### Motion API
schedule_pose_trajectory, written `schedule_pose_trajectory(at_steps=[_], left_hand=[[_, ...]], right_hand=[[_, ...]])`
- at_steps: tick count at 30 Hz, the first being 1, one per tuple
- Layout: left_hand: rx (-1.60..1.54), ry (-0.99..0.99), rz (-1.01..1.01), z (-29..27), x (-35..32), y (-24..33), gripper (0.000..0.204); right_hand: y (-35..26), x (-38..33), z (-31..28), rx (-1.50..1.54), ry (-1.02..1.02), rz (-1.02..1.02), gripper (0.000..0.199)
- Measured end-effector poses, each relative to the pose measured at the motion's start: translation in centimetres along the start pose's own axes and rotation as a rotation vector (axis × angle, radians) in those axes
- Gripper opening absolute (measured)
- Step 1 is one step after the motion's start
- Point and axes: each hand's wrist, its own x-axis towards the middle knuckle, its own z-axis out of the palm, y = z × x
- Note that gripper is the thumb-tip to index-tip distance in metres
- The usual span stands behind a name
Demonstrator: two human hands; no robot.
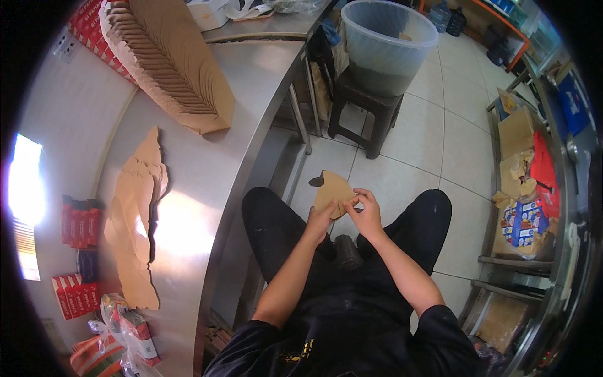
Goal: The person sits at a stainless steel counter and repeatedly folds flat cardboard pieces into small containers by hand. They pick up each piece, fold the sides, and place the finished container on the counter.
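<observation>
Between my knees I hold a piece of brown cardboard [334,190] with a dark-looking flap at its upper left corner. My left hand [320,221] grips its lower left edge, thumb on top. At the right edge, the fingers of my right hand [365,210] are pinched on the same piece. On the metal table to my left lies a loose pile of flattened brown cardboard pieces [133,226] with jagged edges. Farther up the table is a long row of many similar folded cardboard pieces [182,69], packed closely together.
The steel table [188,169] runs along my left. Red packets [80,223] and plastic-wrapped goods [129,333] sit by the wall. Ahead, a translucent tub [386,47] stands on a dark stool [367,110]. Shelving with cardboard boxes and a blue package [524,223] lines the right.
</observation>
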Motion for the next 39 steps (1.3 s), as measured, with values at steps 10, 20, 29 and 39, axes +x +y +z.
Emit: schedule_pose_trajectory(at_steps=[10,20,29,39], left_hand=[[-0.222,-0.025,-0.023,0.3,-0.3,0.7,0.049],[-0.36,-0.235,-0.107,-0.8,-0.5,1.6,0.049],[-0.436,-0.226,-0.186,0.2,-1.2,2.7,0.053],[0.186,-0.313,-0.301,-2.5,0.2,0.9,0.048]], right_hand=[[0.4,0.3,0.2,0.13,0.083,-0.018,0.021],[2.6,0.6,-0.6,0.65,-0.155,0.42,0.068],[2.2,0.9,-0.7,0.604,-0.262,0.436,0.076],[2.3,1.2,-0.9,0.063,-0.169,0.067,0.067]])
